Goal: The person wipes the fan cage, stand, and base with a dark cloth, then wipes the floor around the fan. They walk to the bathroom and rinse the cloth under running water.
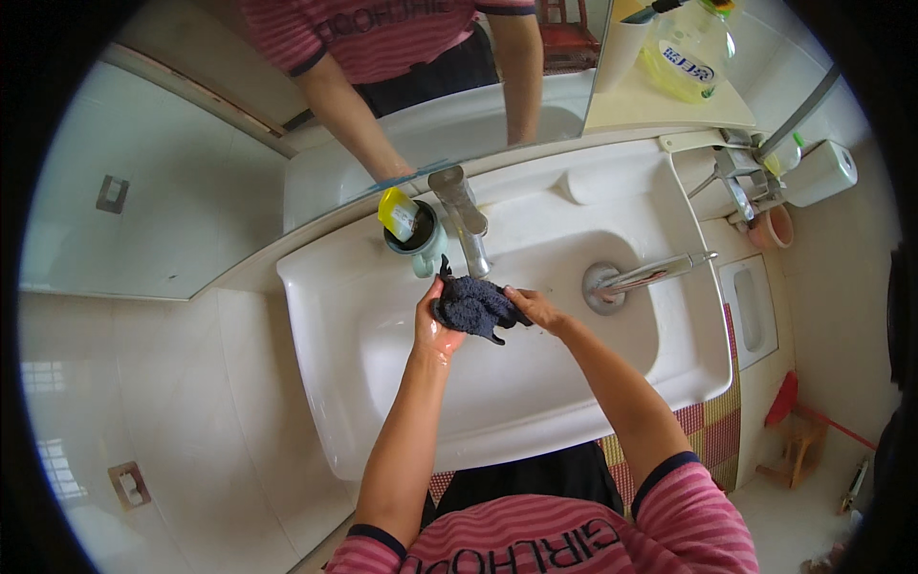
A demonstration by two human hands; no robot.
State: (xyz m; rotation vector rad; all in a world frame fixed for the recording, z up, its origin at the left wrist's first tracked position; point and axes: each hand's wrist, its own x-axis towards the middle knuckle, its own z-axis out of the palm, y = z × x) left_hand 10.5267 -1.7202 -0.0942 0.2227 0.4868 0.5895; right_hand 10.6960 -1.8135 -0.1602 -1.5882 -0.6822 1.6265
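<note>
A dark grey-blue cloth point(477, 307), bunched up, is held between my two hands over the white ceramic washbasin point(516, 423). My left hand point(436, 323) grips its left side, and that palm and wrist look wet. At the right end, my right hand point(534, 308) pinches the cloth between thumb and fingers. The spout of the metal faucet point(466, 222) ends just above the cloth. Whether water runs from it I cannot tell.
Left of the faucet stands a pale green mug point(428, 255) holding a yellow packet point(396, 214). A metal shower head point(645, 276) lies in the basin's right part. Behind are a mirror point(430, 93) and a shelf point(667, 107) with a bottle of yellow liquid point(685, 61).
</note>
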